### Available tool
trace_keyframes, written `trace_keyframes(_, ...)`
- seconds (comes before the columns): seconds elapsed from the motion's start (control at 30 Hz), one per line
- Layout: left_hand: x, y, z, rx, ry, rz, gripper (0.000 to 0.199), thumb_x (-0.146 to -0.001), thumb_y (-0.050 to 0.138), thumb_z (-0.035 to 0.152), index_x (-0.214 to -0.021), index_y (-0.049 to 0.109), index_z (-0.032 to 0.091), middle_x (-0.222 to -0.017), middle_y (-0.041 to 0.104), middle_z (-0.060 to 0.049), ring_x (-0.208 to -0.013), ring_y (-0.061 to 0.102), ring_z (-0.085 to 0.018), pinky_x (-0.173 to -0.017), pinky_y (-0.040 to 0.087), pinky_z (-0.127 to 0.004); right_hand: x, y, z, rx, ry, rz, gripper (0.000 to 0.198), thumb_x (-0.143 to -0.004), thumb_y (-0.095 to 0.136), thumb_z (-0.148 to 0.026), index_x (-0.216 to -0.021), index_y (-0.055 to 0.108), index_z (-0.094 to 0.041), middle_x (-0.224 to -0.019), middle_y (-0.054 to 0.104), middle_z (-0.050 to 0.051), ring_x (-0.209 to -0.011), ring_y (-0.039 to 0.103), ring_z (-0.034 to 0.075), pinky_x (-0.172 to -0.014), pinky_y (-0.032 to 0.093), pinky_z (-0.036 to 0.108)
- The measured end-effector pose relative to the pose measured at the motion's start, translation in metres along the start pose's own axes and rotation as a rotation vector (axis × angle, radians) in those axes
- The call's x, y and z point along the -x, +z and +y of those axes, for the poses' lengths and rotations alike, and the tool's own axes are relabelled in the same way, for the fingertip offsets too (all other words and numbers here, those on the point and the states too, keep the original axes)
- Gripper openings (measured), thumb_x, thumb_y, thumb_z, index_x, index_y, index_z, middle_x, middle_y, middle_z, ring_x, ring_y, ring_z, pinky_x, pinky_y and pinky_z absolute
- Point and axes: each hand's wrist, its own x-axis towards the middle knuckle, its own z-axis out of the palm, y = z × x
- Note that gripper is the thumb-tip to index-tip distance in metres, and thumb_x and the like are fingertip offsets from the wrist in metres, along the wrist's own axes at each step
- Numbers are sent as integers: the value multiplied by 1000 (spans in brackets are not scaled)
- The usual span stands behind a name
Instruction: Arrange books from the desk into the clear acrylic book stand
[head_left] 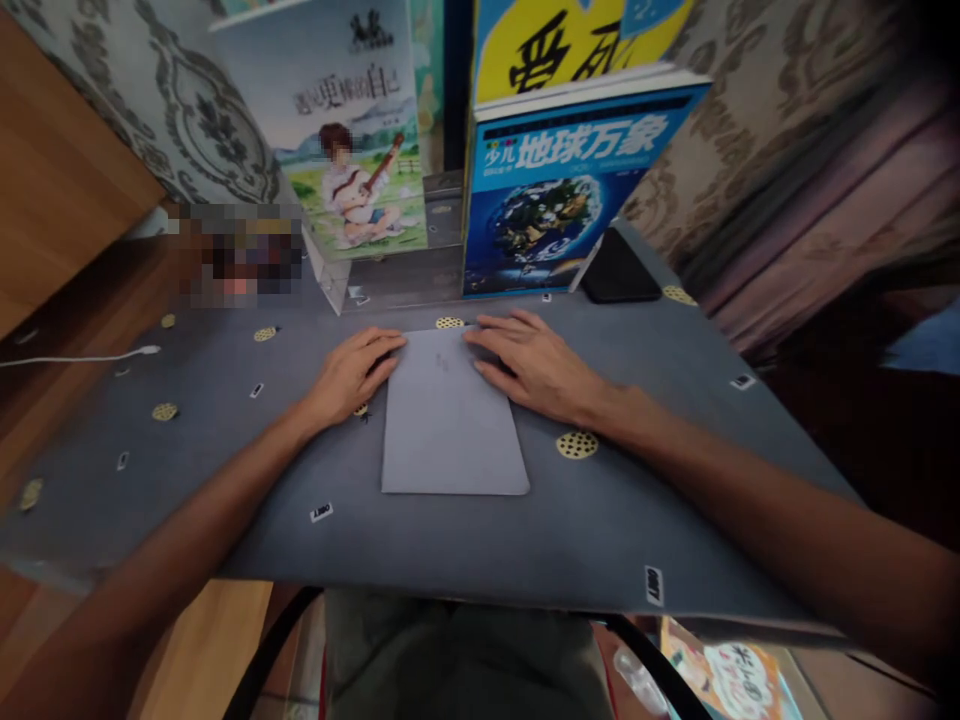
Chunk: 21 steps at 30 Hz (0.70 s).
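A flat grey sheet or thin folder (450,430) lies on the grey table mat (570,530) in front of me. My left hand (352,375) rests palm down at its upper left corner, fingers touching the top edge. My right hand (536,365) lies flat at the upper right corner, fingertips on the sheet's top edge. Neither hand grips anything.
Two picture books stand upright at the back: a pale one (345,140) and a blue one (555,200). A black phone (619,270) lies beside the blue book. A white cable (75,358) runs in from the left. A chair frame (262,660) shows below.
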Motion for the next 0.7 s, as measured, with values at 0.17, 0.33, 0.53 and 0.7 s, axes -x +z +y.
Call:
trace_keyframes(0.17, -2, 3, -3, 23, 14, 21, 33, -101, 45, 29, -124, 65, 16, -127, 67, -11, -118, 62, -22, -105, 47, -42, -18, 12, -47, -88, -254, -118, 34, -99, 44, -23, -127, 63, -18, -126, 70, 14, -131, 55, 28, -112, 41, 54)
trace_keyframes(0.33, 0, 5, -3, 28, -1, 9, 32, -102, 45, 29, -124, 65, 19, -128, 67, -10, -119, 61, -22, -107, 45, -42, -13, 20, -83, -217, -352, -161, 35, -102, 42, -22, -130, 63, -18, -128, 70, 12, -131, 56, 26, -110, 45, 51)
trace_keyframes(0.53, 1, 6, -6, 25, 15, 16, 33, -102, 45, 28, -125, 64, 16, -132, 66, -10, -119, 60, -22, -108, 45, -41, 21, 9, -106, -394, -461, -302, 36, -102, 42, -18, -133, 61, -14, -138, 65, 8, -144, 43, 21, -118, 40, 42)
trace_keyframes(0.7, 2, 5, 0, -9, -19, 17, 33, -101, 44, 28, -124, 65, 17, -131, 66, -11, -119, 62, -23, -105, 47, -42, 28, 5, -110, -410, -457, -333, 37, -103, 41, -19, -133, 60, -10, -142, 62, 10, -147, 38, 21, -121, 37, 39)
